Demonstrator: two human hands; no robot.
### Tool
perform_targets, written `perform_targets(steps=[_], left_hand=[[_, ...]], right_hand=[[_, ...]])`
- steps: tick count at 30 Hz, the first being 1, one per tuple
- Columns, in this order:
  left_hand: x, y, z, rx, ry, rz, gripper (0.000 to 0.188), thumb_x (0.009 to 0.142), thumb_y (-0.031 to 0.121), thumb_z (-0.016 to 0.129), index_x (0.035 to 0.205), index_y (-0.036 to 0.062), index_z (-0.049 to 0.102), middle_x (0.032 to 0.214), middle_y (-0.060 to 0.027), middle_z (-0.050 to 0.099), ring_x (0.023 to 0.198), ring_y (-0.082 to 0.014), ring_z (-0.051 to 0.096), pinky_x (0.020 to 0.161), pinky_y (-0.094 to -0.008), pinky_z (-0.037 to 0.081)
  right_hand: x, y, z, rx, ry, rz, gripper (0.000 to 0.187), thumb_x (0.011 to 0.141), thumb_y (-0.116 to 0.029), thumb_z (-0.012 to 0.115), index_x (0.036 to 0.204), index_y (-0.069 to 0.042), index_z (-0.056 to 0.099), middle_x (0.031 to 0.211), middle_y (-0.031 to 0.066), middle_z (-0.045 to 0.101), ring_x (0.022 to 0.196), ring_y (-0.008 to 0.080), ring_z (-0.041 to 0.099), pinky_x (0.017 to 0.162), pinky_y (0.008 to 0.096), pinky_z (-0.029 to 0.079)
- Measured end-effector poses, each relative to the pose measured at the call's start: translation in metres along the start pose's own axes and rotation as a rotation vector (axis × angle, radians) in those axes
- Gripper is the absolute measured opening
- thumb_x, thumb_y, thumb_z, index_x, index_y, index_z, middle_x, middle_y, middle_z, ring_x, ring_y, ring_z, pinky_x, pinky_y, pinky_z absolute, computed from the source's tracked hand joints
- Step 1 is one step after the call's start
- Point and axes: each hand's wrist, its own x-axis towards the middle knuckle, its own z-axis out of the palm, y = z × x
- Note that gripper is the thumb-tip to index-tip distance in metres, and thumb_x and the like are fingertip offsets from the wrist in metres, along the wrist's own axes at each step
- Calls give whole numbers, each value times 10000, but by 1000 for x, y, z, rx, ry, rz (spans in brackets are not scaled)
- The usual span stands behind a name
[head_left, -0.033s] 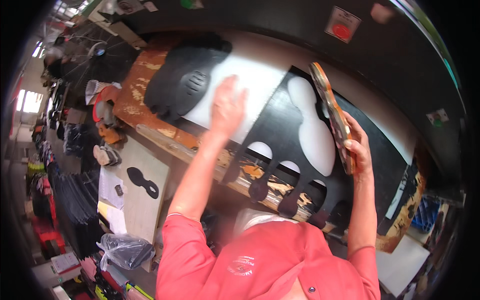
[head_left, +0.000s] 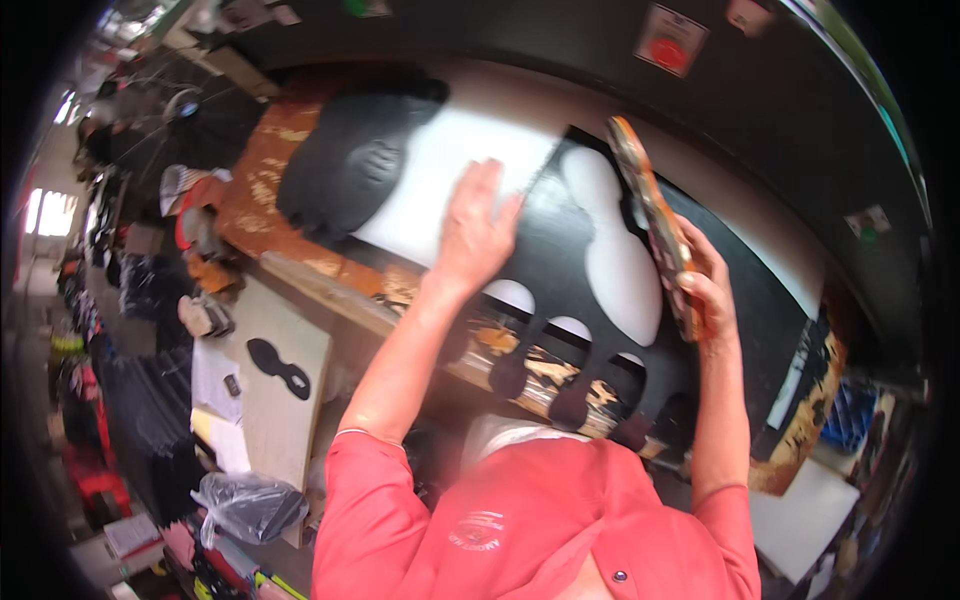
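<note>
Along the right flank of the white sole-shaped cut-out [head_left: 612, 250] in the smooth black flat sheet [head_left: 735, 300], the long waisted cutting form with orange-brown edges [head_left: 645, 205] is held up on its narrow side. Its long axis runs lengthwise beside the cut-out, nearly parallel to it: one end points toward the black sheet's far edge, the other back toward the wearer. Whether it touches the black sheet cannot be told.

The right hand [head_left: 706, 285], above the black sheet, is curled round the near part of the form, thumb on the side facing the cut-out. The left hand [head_left: 478, 222], at the black sheet's left edge, has its fingers extended and spread, with nothing in its grasp; contact below is unclear.

Left of the black sheet lies a plain white sheet [head_left: 415, 205], and beyond that a heap of matte black pieces with ridged, rounded outlines [head_left: 345, 160]. Under the black sheet's near edge, scalloped with rounded notches, shows a worn, flaking orange-brown board [head_left: 255, 205].

Compared with the earlier frame, the left hand has shifted from over the white sheet to the black sheet's edge; the right hand keeps its hold on the form.
</note>
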Motion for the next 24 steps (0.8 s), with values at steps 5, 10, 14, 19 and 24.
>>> perform_targets(steps=[5,10,14,19,24], left_hand=[[-20,6,43,272,-146,123,703,1053,358,687,1590,-43,475,1708,-262,382,1610,-449,305,1337,-543,208],[-3,-25,20,313,-78,221,627,1045,323,697,1537,-37,548,1652,-223,490,1579,-467,362,1308,-558,271],[4,-24,16,321,-61,177,606,1023,311,706,1479,-70,587,1616,-248,518,1537,-507,400,1288,-585,296],[5,-26,15,334,-64,187,585,1034,295,700,1493,-49,585,1615,-248,522,1537,-499,408,1282,-590,301],[8,-27,17,338,-58,179,578,1059,295,678,1530,-19,564,1635,-237,507,1561,-477,391,1298,-590,270]], right_hand=[[-17,2,-7,-15,-11,-4,906,718,-211,858,1533,42,554,1445,175,641,1346,272,595,1183,380,409],[-53,-13,-20,-519,147,-141,821,675,-228,904,1437,-26,675,1580,194,526,1384,307,572,1216,421,413],[-62,0,-14,-931,169,-313,799,625,-223,889,1391,-88,710,1552,270,531,1365,418,536,1182,468,451],[-54,20,-6,-1203,73,-501,707,593,-204,845,1284,-85,753,1489,248,522,1167,429,559,1023,514,510],[-50,21,-10,-1198,47,-531,693,598,-194,840,1279,-94,759,1503,254,525,1157,434,565,1009,516,524]])
